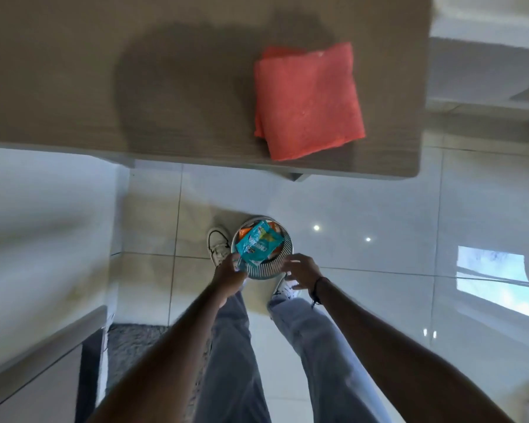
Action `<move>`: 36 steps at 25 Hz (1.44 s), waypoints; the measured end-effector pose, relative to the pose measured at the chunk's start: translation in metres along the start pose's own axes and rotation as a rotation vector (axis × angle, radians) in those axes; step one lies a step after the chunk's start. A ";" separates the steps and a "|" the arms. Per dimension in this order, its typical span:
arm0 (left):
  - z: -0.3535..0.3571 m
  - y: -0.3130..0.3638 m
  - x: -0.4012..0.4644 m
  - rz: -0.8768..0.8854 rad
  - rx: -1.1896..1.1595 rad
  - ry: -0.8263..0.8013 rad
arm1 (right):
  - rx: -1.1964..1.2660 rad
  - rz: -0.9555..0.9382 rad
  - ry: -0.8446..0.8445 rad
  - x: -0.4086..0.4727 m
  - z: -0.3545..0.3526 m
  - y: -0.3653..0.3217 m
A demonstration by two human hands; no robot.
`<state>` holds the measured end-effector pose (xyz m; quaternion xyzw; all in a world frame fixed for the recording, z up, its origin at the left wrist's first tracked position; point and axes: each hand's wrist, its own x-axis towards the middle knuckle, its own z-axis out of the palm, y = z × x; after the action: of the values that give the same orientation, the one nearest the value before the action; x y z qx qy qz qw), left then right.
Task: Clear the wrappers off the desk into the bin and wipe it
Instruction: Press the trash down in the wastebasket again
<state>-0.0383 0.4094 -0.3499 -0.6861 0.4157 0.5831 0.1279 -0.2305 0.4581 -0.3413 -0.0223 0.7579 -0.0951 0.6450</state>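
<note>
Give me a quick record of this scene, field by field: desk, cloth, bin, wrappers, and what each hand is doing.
desk: brown wood-grain desk top, no wrappers visible on it
cloth: folded coral-red cloth lying near the desk's right front corner, untouched
bin: small round silver ribbed bin on the pale tiled floor, between the shoes
wrappers: teal snack wrapper on top in the bin, orange wrappers under it
left hand: left hand at the bin's rim, grip unclear
right hand: right hand open, fingers spread beside the bin

Matt wood-grain surface (135, 71) carries a soft red cloth (309, 99); below it, glossy floor tiles (379, 209), a ribbed metallic-looking bin (261, 268), shiny teal wrapper (258, 244).
</note>
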 end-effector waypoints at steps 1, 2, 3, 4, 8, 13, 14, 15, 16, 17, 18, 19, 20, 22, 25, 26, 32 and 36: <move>-0.009 0.011 -0.027 0.034 0.019 0.008 | -0.011 -0.030 -0.003 -0.031 -0.005 -0.009; -0.019 0.023 -0.053 0.076 0.033 0.016 | -0.006 -0.066 -0.005 -0.061 -0.009 -0.019; -0.032 0.038 -0.079 0.123 0.037 0.030 | 0.017 -0.109 -0.004 -0.090 -0.014 -0.031; -0.045 0.053 -0.101 0.175 0.033 0.056 | 0.047 -0.157 -0.009 -0.118 -0.019 -0.042; -0.093 0.114 -0.173 0.374 -0.053 0.131 | -0.039 -0.559 0.109 -0.212 -0.042 -0.077; -0.134 0.193 -0.204 0.636 -0.091 0.307 | -0.078 -0.913 0.651 -0.266 -0.074 -0.148; -0.136 0.210 -0.205 0.651 -0.053 0.308 | -0.149 -0.845 0.648 -0.268 -0.078 -0.167; -0.139 0.229 -0.206 0.669 -0.006 0.291 | -0.245 -0.764 0.646 -0.270 -0.081 -0.186; -0.140 0.244 -0.204 0.672 0.055 0.265 | -0.322 -0.695 0.622 -0.269 -0.084 -0.201; -0.139 0.258 -0.203 0.675 0.122 0.250 | -0.346 -0.659 0.583 -0.268 -0.085 -0.213; -0.139 0.272 -0.201 0.675 0.187 0.250 | -0.318 -0.631 0.537 -0.266 -0.087 -0.223; -0.138 0.282 -0.199 0.677 0.219 0.252 | -0.263 -0.601 0.488 -0.264 -0.089 -0.229; -0.137 0.292 -0.195 0.683 0.217 0.240 | -0.207 -0.566 0.450 -0.264 -0.093 -0.234; -0.133 0.313 -0.189 0.669 0.158 0.192 | -0.075 -0.511 0.405 -0.263 -0.108 -0.241; -0.119 0.353 -0.174 0.674 0.140 0.112 | 0.065 -0.511 0.458 -0.257 -0.146 -0.251; -0.111 0.370 -0.170 0.687 0.159 0.106 | 0.072 -0.517 0.471 -0.255 -0.161 -0.255; -0.049 0.488 -0.158 0.758 0.282 0.132 | 0.102 -0.548 0.572 -0.229 -0.269 -0.305; -0.017 0.554 -0.144 0.776 0.386 0.201 | 0.062 -0.535 0.597 -0.205 -0.331 -0.340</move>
<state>-0.4216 0.1147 -0.0433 -0.4960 0.7543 0.4300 -0.0157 -0.5515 0.1953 -0.0332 -0.1708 0.8762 -0.2850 0.3492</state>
